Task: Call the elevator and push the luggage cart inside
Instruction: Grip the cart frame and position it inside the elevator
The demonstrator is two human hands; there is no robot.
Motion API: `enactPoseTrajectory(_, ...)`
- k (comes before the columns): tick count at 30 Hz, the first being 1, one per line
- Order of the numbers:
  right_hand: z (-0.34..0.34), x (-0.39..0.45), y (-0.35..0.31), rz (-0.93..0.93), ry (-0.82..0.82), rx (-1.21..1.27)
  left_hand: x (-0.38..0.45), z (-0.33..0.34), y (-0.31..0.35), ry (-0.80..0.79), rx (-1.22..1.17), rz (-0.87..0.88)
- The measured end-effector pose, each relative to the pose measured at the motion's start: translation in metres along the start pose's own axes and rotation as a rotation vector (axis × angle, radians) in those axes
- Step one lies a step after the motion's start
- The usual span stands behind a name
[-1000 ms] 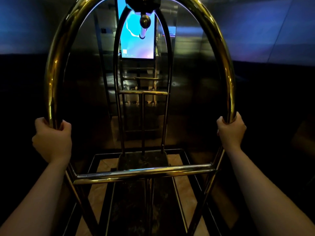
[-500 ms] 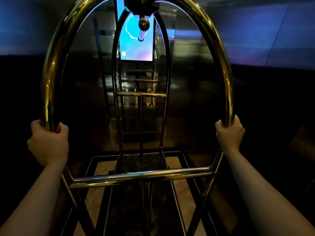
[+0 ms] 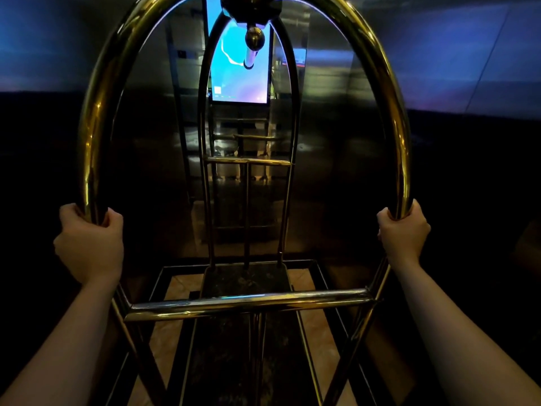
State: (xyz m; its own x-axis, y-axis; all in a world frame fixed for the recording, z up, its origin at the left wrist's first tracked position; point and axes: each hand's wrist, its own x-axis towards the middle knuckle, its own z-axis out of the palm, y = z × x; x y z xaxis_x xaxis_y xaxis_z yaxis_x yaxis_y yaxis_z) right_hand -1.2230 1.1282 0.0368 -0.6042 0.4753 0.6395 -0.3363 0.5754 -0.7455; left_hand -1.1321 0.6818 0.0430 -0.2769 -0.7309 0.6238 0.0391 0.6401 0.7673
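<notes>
A brass luggage cart (image 3: 248, 304) fills the view, its near arch rising over my head and its far arch standing close to the elevator's reflective back wall (image 3: 330, 159). My left hand (image 3: 89, 244) is closed around the arch's left tube. My right hand (image 3: 402, 234) grips the arch's right tube at about the same height. The cart's dark deck carries no bags. A horizontal brass bar crosses below my hands.
A lit blue screen (image 3: 238, 71) hangs on the back wall behind the cart's top hanger knob (image 3: 254, 39). Dark side walls close in left and right. Tan floor tiles (image 3: 172, 335) show beneath the cart frame. The cart's far end is near the wall.
The view shifted slightly and the back wall looks a little closer. Both hands keep the same grip on the arch.
</notes>
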Motion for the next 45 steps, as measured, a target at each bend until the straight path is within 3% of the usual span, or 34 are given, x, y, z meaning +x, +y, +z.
enactPoseTrajectory(30, -0.009, -0.003, -0.011, 0.021, -0.037, 0.027, -0.006, -0.012, 0.013, -0.028, 0.068, -0.023)
enactPoseTrajectory(41, -0.021, -0.004, -0.014, 0.083, -0.203, 0.058, -0.008, -0.015, 0.018, -0.064, 0.066, -0.068)
enactPoseTrajectory(45, -0.024, -0.002, -0.021, 0.106, -0.188, -0.077, -0.008, -0.015, 0.021, -0.062, 0.08, -0.076)
